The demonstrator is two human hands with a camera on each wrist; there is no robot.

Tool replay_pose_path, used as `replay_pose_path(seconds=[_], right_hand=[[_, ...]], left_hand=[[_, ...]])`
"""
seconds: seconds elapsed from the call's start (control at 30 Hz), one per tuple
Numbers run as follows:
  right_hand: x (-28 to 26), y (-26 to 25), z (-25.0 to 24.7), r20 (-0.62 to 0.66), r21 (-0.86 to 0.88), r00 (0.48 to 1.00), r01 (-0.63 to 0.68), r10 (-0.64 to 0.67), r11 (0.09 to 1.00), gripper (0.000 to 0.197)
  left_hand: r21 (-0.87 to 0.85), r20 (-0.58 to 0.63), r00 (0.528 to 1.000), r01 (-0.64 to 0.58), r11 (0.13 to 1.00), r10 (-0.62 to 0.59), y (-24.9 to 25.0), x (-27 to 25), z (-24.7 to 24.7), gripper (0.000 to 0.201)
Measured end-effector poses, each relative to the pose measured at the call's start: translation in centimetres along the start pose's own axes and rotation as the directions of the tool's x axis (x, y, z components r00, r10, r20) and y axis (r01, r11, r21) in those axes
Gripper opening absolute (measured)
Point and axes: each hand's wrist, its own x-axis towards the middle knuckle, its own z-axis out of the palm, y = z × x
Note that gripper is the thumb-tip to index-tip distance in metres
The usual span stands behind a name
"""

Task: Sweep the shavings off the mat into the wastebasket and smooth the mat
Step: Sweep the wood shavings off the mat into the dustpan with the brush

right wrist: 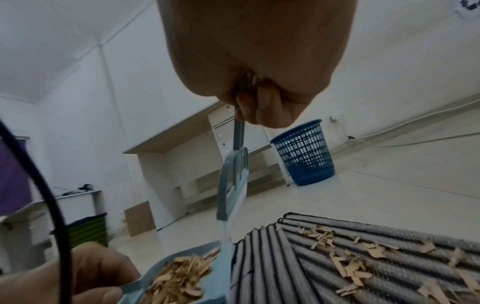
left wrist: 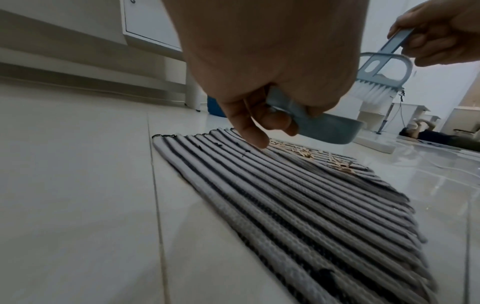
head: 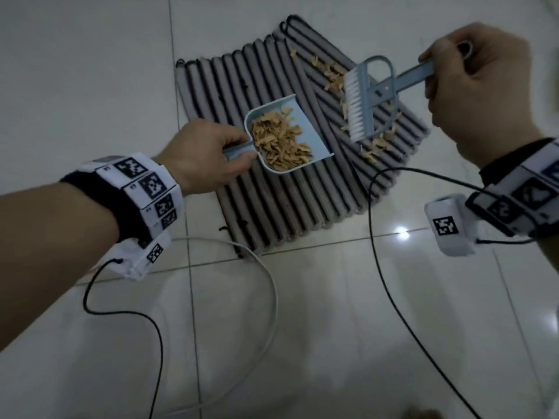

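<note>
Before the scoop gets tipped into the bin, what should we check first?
1. Left hand grips the dustpan handle: ok.
2. Shavings in pan sit heaped inside, none spilling: ok.
3. Right hand holds the brush clear of the pan: ok.
4. Wastebasket upright, mouth open: ok.
5. Mat swept clean: not ok, loose shavings remain.
6. Mat flat: not ok, one corner is folded over.

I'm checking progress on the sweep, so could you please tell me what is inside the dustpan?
The dustpan, held by the left hand, carries a heap of tan shavings. The pan floor beneath the heap is covered; only its open front shows bare.
</note>
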Motion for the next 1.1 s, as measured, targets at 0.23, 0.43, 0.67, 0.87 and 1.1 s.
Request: replay_pose_path(seconds=[0.23,0.43,0.67,0.87,1.1], right_hand=[[3.6,-0.4,-1.0,0.002,-0.031,0.967,-0.254,0.254,0.967,0.030],[7.6,3.7,1.0,0.094,-0.047,0.982,-0.160,0.164,0.986,0.030],[14.4,8.4,1.2,0.204,0.125,0.956,-0.238,0.210,0.963,0.018],[18.2,12.2,3.7,0.158,0.225,0.984,-0.117,0.082,0.967,0.016],[21.1,13.7,8.1,0.388,-0.020,0.903,0.207,-0.184,0.978,0.020]], left_hand=[[0.101,0.031,0.999,0.010,0.995,-0.014,-0.7,2.3,-6.2,0.046],[0.172,-0.155,0.987,0.065,0.983,-0.038,-0.6,7.2,-8.5,0.035],[0.220,-0.161,0.975,0.185,0.958,-0.151,1.2,12.6,-6.4,0.040],[0.230,-0.170,0.964,0.239,0.943,-0.203,2.1,17.8,-3.0,0.041],[0.249,-0.219,0.952,0.265,0.931,-0.213,-1.1,22.0,-2.0,0.035]])
